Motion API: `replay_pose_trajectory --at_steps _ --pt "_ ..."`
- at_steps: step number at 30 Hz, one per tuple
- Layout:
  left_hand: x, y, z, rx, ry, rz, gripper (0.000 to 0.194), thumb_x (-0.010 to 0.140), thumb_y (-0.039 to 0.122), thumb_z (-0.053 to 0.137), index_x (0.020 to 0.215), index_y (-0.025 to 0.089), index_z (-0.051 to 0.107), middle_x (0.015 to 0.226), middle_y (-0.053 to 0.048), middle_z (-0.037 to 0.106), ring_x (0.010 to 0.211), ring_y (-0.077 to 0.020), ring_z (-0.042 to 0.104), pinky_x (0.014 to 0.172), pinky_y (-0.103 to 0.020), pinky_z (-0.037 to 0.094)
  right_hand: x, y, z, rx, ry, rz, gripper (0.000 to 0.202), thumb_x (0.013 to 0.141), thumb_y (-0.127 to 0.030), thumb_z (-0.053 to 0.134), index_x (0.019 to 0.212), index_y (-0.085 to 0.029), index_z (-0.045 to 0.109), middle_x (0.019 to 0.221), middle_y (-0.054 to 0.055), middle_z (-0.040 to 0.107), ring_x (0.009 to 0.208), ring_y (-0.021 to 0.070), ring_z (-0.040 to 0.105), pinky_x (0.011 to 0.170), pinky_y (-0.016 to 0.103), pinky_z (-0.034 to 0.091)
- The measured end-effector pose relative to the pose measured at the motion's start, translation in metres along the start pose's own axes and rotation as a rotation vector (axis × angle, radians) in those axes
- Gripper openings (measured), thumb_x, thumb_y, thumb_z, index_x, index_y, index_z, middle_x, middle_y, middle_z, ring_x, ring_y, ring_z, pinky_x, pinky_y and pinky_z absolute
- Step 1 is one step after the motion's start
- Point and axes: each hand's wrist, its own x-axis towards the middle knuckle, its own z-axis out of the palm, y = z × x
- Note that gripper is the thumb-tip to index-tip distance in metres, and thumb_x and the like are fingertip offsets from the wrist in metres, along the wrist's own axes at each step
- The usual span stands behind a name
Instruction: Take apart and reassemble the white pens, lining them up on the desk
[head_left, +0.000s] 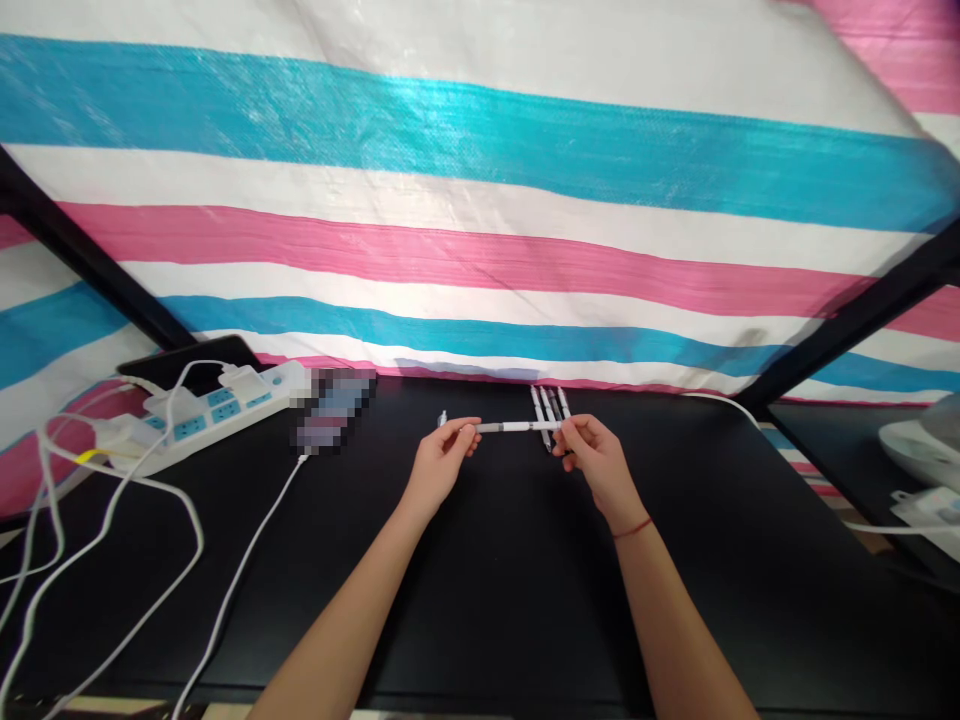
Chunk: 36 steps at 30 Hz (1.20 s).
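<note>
A slim white and grey pen is stretched level between my two hands above the black desk. My left hand pinches its left end between thumb and fingers. At the other end, my right hand, with a thin red cord on the wrist, grips the pen the same way. Just behind it, several more pens lie side by side on the desk, partly hidden by the held pen and my right fingers. A small clear and white tip shows just above my left hand; I cannot tell what it belongs to.
On the left, a white power strip with plugs and tangled white cables rests on the black desk. A pixelated device on a charging cable lies beside it. A striped sheet and black frame bars close off the back.
</note>
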Motion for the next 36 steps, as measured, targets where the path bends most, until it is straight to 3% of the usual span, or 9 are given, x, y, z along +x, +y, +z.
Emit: replay_pose_trajectory --at_steps 6,16,31,36 --pt "0.0007 0.0013 0.0006 -0.079 0.029 -0.035 0.036 0.072 0.045 0.064 0.093 0.016 0.069 0.072 -0.003 0.063 0.066 -0.0120 0.056 0.066 -0.024 0.046 -0.0018 -0.0044 0.0011 0.165 0.027 0.039 0.026 0.072 -0.038 0.069 0.086 -0.018 0.059 0.078 0.003 0.064 0.064 0.0147 0.062 0.045 0.020 0.046" --pt "0.0029 0.0015 -0.0030 -0.266 0.071 -0.076 0.035 0.072 0.045 0.065 0.090 0.015 0.066 0.065 0.001 0.054 0.059 -0.0079 0.051 0.060 -0.021 0.044 0.0045 -0.0071 -0.0059 0.433 0.251 0.077 0.024 0.063 -0.029 0.076 0.080 -0.018 0.063 0.071 0.002 0.067 0.067 0.0150 0.065 0.054 0.022 0.052" --pt "0.0038 -0.0007 -0.0050 -0.518 0.065 -0.177 0.030 0.070 0.039 0.068 0.088 0.015 0.065 0.065 0.003 0.051 0.060 -0.0072 0.051 0.060 -0.020 0.044 0.0042 -0.0090 -0.0063 0.438 0.286 0.063 0.024 0.063 -0.029 0.076 0.081 -0.018 0.063 0.072 0.002 0.068 0.065 0.0148 0.066 0.055 0.023 0.053" --pt "0.0045 -0.0026 -0.0058 -0.460 0.043 -0.197 0.033 0.070 0.040 0.068 0.089 0.015 0.065 0.066 0.002 0.053 0.060 -0.0073 0.051 0.060 -0.020 0.044 0.0042 -0.0072 -0.0059 0.375 0.280 0.039 0.021 0.065 -0.028 0.074 0.081 -0.018 0.064 0.072 0.003 0.067 0.067 0.0162 0.066 0.056 0.025 0.053"
